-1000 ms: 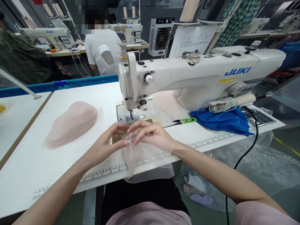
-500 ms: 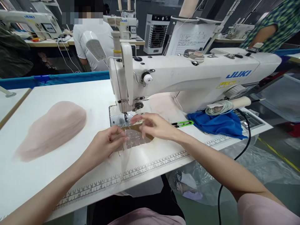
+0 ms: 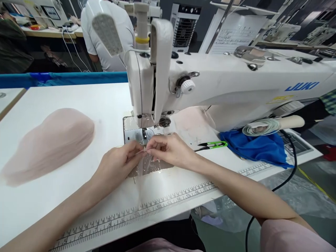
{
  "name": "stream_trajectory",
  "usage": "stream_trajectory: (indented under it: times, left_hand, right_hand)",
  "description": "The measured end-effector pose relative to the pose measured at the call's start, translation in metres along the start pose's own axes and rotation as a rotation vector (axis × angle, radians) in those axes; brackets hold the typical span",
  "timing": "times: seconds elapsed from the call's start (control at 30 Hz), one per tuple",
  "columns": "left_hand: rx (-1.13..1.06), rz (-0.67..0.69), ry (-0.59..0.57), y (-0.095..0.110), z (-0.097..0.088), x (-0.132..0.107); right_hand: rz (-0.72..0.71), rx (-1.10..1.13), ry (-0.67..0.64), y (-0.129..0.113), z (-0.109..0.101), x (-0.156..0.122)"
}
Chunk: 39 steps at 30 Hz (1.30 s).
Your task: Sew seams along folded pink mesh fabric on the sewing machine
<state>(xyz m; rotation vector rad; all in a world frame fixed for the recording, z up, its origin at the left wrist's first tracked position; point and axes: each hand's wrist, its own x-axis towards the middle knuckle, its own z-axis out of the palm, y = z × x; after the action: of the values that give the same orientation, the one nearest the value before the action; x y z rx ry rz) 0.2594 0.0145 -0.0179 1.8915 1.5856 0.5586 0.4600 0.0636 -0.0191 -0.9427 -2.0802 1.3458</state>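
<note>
My left hand (image 3: 119, 163) and my right hand (image 3: 169, 149) meet just in front of the needle plate (image 3: 132, 132) of a white JUKI sewing machine (image 3: 223, 84). Both pinch the top edge of a thin, sheer pale fabric piece (image 3: 141, 176) that hangs down over the table's printed ruler (image 3: 162, 204). The fingers of each hand are pressed together on the fabric, a few centimetres from the presser foot (image 3: 144, 134).
A pile of pale pink sheer fabric (image 3: 49, 140) lies on the white table at the left. Green thread snips (image 3: 214, 144) and a blue cloth (image 3: 256, 147) lie to the right under the machine arm. A person in a white shirt (image 3: 105, 38) works behind.
Both hands have moved forward towards the needle and closed together on the fabric's edge. The camera has leaned in closer to the machine.
</note>
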Motion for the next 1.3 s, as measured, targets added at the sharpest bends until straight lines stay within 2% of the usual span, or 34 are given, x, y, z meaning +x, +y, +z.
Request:
stream_trajectory:
  times: [0.17,0.3,0.7,0.93,1.03,1.13,1.23,1.3]
  left_hand:
    - [-0.018,0.055,0.067,-0.001,0.003,-0.002]
    - [-0.034,0.052,0.098,-0.003,0.005,-0.003]
    - [-0.042,0.086,0.222,-0.006,0.008,-0.006]
    - [0.066,0.203,0.290,-0.010,0.010,-0.010]
    - [0.163,0.277,0.358,-0.011,0.010,-0.012]
    - [0.219,0.364,0.406,-0.011,0.010,-0.012]
    - [0.203,0.413,0.394,-0.007,0.008,-0.014]
    - [0.156,0.399,0.365,-0.004,0.007,-0.015]
  right_hand:
    - [-0.131,-0.113,0.110,0.006,0.005,-0.004]
    - [-0.167,-0.150,0.147,0.009,0.008,-0.005]
    - [-0.168,-0.131,0.113,0.008,0.011,-0.005]
    - [-0.242,-0.203,0.078,0.006,0.010,-0.007]
    - [-0.388,-0.297,0.145,0.010,0.011,-0.006]
    - [-0.673,-0.488,0.300,0.015,0.011,-0.007]
    - [-0.932,-0.780,0.402,0.014,0.008,-0.009]
    - [-0.984,-0.876,0.393,0.011,0.005,-0.012]
